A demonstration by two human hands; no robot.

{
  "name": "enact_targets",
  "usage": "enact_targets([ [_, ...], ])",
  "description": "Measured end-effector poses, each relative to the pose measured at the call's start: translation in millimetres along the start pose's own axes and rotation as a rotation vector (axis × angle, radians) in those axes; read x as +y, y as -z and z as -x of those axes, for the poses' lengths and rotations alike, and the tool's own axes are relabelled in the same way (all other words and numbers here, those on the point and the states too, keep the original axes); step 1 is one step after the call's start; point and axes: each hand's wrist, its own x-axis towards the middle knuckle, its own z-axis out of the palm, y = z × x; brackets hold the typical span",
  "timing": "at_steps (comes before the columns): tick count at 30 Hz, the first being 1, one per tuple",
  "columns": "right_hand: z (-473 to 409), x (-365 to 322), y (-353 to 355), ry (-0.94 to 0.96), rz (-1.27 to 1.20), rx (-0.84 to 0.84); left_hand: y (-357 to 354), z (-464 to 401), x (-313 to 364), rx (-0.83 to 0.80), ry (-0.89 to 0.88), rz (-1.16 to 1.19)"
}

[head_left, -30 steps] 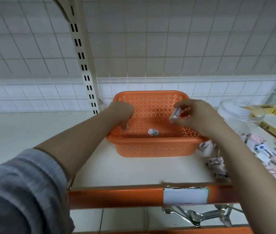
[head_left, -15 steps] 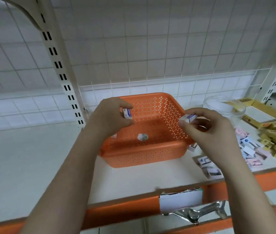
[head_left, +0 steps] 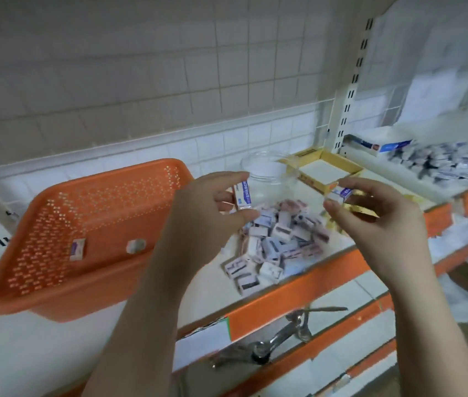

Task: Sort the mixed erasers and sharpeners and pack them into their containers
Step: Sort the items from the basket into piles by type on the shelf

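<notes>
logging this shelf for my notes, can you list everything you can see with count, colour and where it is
basket: one, orange, left on shelf
small boxes in basket: two, white, on its floor
pile of small boxes: many, white and pinkish, shelf centre
clear bowl: one, behind pile
cardboard tray: one, yellow, right of bowl
far pile of packets: many, blurred, right shelf
metal spoons: count unclear, lower shelf
left hand: pinches white-blue eraser
right hand: pinches small box
</notes>
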Motion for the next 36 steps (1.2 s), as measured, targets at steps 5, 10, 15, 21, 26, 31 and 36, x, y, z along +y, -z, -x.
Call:
enact_targets([
  [5, -36.1, 52.8, 87.0, -0.034, 0.038, -0.006, -102.3, -28.2, 39.6, -0.096, 0.047, 0.076],
  [10, -81.4, 97.2, 181.0, -0.080, 0.187, -0.058, -203.3, -44.9, 81.9, -0.075, 0.109, 0.110],
  [15, -146.9, 145.6, 246.8, -0.058, 0.352, -0.011, -270.5, -68.7, 110.1, -0.024, 0.152, 0.043],
  [21, -226.6, 208.5, 271.0, -0.069, 0.376, 0.049, -321.9, -102.0, 123.8, -0.076, 0.191, 0.081],
  [26, -267.5, 223.1, 257.7, -0.021, 0.483, -0.168, -341.0, -132.9, 124.3, -0.046, 0.172, 0.074],
  [31, -286.8, 231.5, 248.7, -0.007, 0.538, -0.325, -345.7, -182.1, 116.5, -0.110, 0.121, -0.054],
  [36, -290.0, 242.2, 248.2, -0.016, 0.487, -0.387, -362.6, -241.7, 107.9, -0.245, 0.151, -0.128],
])
